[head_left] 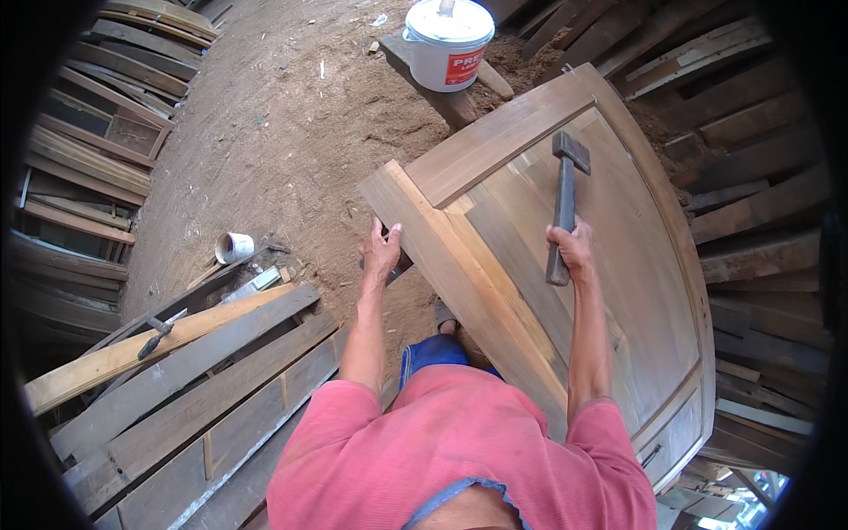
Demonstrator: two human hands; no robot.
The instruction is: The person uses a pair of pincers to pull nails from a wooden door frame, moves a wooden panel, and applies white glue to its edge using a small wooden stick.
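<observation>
— While my right hand [572, 247] is raised, what is it holding?
— It is closed around the handle of a dark hammer [563, 205], head up, above the wooden door panel [565, 265] standing tilted before me.
— And my left hand [382, 252]?
— It grips the panel's left frame edge, fingers curled over. A white bucket [446, 42] stands beyond on the sawdust floor [283, 132].

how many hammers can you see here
2: one hammer held raised in the right hand over the wooden door panel; a second hammer lying on the planks at left. Others may be hidden.
</observation>
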